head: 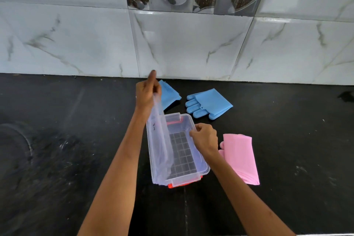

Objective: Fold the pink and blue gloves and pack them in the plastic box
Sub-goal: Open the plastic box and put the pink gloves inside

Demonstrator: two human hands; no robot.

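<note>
A clear plastic box with orange latches stands on the black counter, and nothing lies inside it. My left hand grips the box's clear lid, which stands tilted up along the box's left side. On the box's right rim rests my right hand, fingers curled over the edge. One folded blue glove lies behind the box to the right. A second blue glove lies behind the box, partly hidden by my left hand. To the right of the box lies a folded pink glove.
The black counter runs back to a marble-look tiled wall. A round sink or hob outline shows at the left. A small dark object sits at the far right edge.
</note>
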